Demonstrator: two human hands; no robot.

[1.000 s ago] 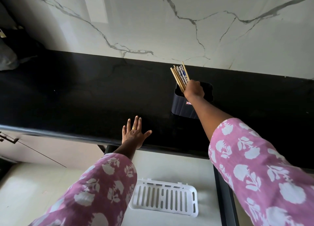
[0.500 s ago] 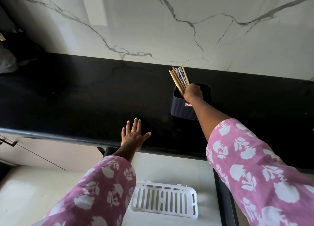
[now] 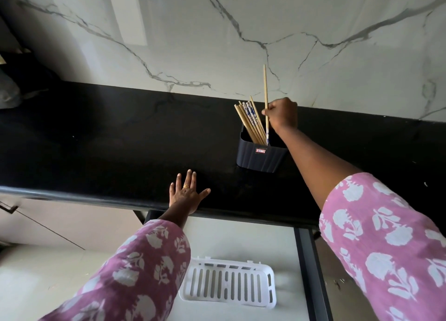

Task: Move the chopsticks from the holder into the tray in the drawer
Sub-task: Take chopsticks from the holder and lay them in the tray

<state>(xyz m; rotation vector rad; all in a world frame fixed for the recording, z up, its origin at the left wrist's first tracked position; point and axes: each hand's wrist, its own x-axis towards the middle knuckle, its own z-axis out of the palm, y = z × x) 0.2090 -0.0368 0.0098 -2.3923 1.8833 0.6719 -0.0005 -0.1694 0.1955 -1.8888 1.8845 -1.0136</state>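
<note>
A dark ribbed holder [image 3: 259, 157] stands on the black counter [image 3: 96, 139]. Several wooden chopsticks [image 3: 248, 121], some with blue-patterned ends, lean to the left in it. My right hand [image 3: 282, 114] pinches one chopstick [image 3: 265, 86] and holds it upright, its lower end still just inside the holder. My left hand [image 3: 187, 194] rests flat on the counter's front edge, fingers spread. Below, a white slotted tray [image 3: 229, 282] lies empty in the open drawer [image 3: 241, 238].
A white marble wall [image 3: 217, 31] rises right behind the counter. The drawer's dark right rim [image 3: 311, 272] runs beside the tray. Dark objects [image 3: 14, 79] sit at the counter's far left. A cabinet front with a handle [image 3: 9, 208] is at lower left.
My right hand has lifted from the holder's rim, drawing one chopstick up out of the bundle. My left hand has stayed flat on the counter edge.
</note>
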